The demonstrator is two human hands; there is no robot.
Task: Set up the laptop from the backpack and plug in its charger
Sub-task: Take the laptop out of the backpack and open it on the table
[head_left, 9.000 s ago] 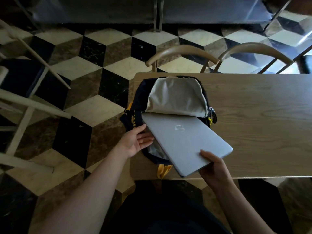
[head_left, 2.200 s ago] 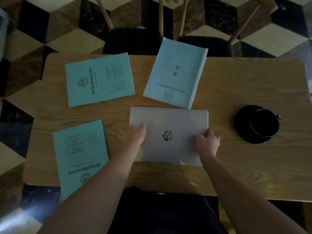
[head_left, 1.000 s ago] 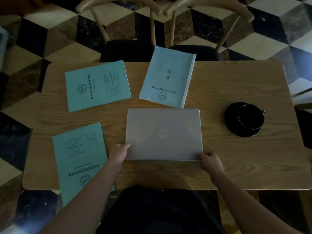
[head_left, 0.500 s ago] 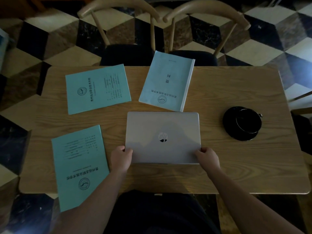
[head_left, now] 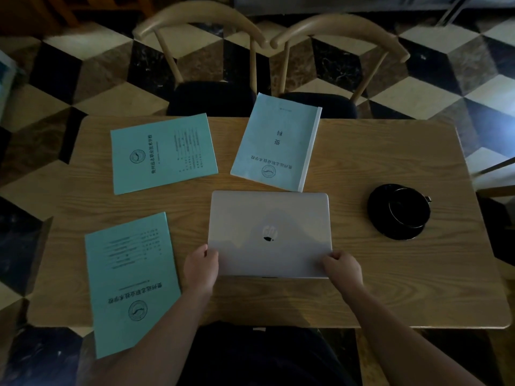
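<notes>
We see the closed laptop (head_left: 269, 232) near the table's (head_left: 390, 288) front edge. Our left hand (head_left: 201, 270) and right hand (head_left: 343, 267) pinch its near corners, fingers curled on.

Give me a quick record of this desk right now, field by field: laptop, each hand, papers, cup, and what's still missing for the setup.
laptop: silver laptop, lid closed, flat on the wooden table
left hand: left hand grips the near left corner
right hand: right hand grips the near right corner
papers: three teal booklets, two to the left, one just beyond the laptop
cup: black cup on a saucer, to the right, apart from the laptop
missing: no charger or backpack in view
</notes>
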